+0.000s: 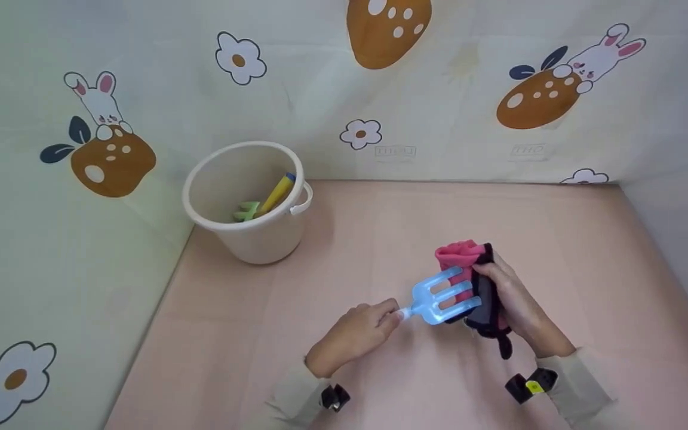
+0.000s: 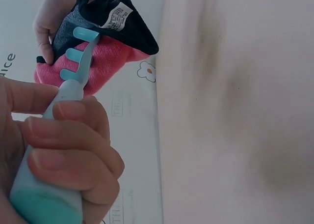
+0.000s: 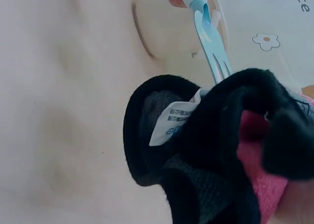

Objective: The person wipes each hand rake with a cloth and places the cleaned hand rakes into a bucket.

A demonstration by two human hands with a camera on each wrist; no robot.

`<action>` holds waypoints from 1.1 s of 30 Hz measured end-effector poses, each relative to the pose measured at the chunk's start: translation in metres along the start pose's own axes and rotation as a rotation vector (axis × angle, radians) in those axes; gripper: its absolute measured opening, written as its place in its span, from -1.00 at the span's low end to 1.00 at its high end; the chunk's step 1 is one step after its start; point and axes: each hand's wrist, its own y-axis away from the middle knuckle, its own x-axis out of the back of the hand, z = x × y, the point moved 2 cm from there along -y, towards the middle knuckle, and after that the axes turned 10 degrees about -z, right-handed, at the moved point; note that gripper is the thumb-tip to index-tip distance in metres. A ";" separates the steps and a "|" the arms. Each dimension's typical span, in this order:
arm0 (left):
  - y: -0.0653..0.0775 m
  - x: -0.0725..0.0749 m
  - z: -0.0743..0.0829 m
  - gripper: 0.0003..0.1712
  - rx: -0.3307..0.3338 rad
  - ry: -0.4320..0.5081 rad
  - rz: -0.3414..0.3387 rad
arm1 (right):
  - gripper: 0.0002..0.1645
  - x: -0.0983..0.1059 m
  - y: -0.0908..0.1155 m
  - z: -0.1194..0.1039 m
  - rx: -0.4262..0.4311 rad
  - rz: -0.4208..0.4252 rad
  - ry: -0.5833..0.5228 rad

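My left hand [image 1: 353,333] grips the white handle of a light-blue plastic garden fork [image 1: 424,300], fingers curled round it in the left wrist view. The fork's tines point right and overlap the pink side of a cloth item [image 1: 487,303]; whether they touch it I cannot tell. My right hand [image 1: 523,310] holds this cloth item up from its right side, the thumb across its dark grey face. It is soft, pink and dark grey, with black edging, an opening and a white printed label [image 2: 117,16]. Its exact kind is unclear, and the right hand is mostly hidden in the right wrist view.
A cream bucket [image 1: 263,245] with a side handle stands at the back left. Inside lie a yellow-handled tool [image 1: 277,194] and a green pronged piece [image 1: 247,210]. The pinkish tabletop [image 1: 380,227] meets a printed cloth backdrop [image 1: 308,107] behind and at both sides.
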 end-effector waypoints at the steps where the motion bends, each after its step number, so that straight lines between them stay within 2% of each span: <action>1: -0.001 0.000 0.001 -0.66 0.006 -0.009 0.003 | -0.48 -0.001 0.000 -0.001 0.004 0.008 0.026; 11: -0.002 -0.005 0.003 -0.72 0.025 -0.041 0.060 | -0.58 -0.002 -0.002 -0.003 0.013 0.067 0.243; 16: -0.004 -0.007 -0.003 -0.68 0.041 -0.033 0.102 | -0.53 0.005 0.001 -0.007 0.027 0.087 0.237; 21: -0.003 -0.002 -0.008 -0.69 0.066 -0.014 0.225 | -0.48 0.016 0.007 -0.006 0.047 0.159 0.128; 25: -0.001 0.002 -0.006 -0.70 0.001 0.033 0.301 | -0.50 0.019 0.003 0.003 0.002 0.161 -0.017; 28: -0.001 0.002 0.000 -0.70 -0.073 0.077 0.318 | -0.51 0.012 -0.004 0.014 -0.016 0.107 -0.192; 33: -0.002 -0.005 0.011 -0.71 -0.178 0.168 0.315 | -0.64 -0.008 -0.012 0.030 -0.042 -0.045 -0.522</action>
